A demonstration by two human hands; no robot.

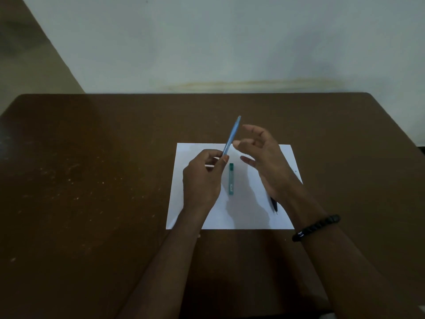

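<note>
My left hand (202,178) pinches the lower end of a light blue pencil (232,135), which points up and away above a white sheet of paper (190,203). My right hand (264,157) hovers just right of the pencil with fingers loosely spread and holds nothing. A small green lead case (231,179) lies on the sheet between my hands. A black pen (274,206) lies on the sheet, mostly hidden under my right wrist.
The sheet lies on a dark brown table (92,192) whose far edge meets a pale wall (207,42). A black beaded bracelet (316,227) circles my right forearm.
</note>
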